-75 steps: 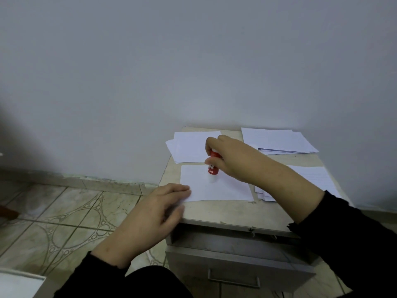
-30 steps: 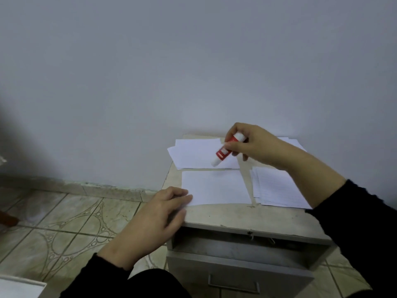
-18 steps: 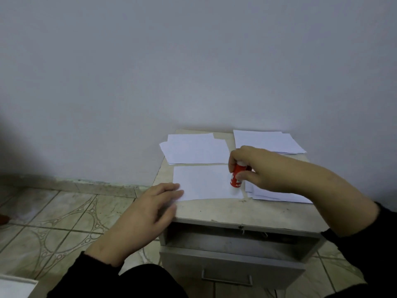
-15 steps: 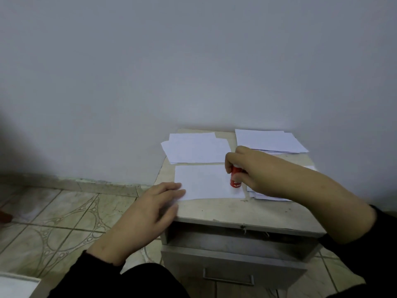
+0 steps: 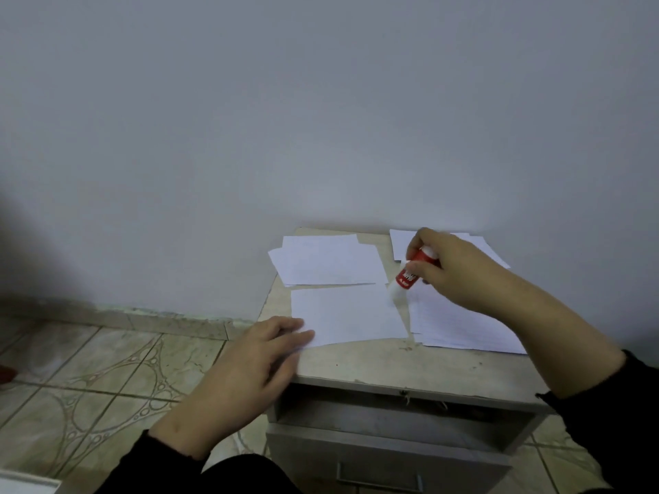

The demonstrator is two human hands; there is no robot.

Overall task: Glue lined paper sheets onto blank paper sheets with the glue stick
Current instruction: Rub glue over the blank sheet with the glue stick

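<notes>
Lifting glue stick (image 5: 410,275) off blank sheet (image 5: 347,315) corner, right hand (image 5: 451,270) grasping it; left hand (image 5: 256,365) flat, pinning sheet; gluing pass likely finished.

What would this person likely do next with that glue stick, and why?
Probably stroke the glue stick down the blank sheet again: the right hand holds its tip at the sheet's far right corner, and the left hand pins the near left corner.

Grey cabinet (image 5: 392,372), drawer (image 5: 385,454) ajar; patterned floor tiles (image 5: 107,372); possibly plaster wall (image 5: 285,119).
</notes>
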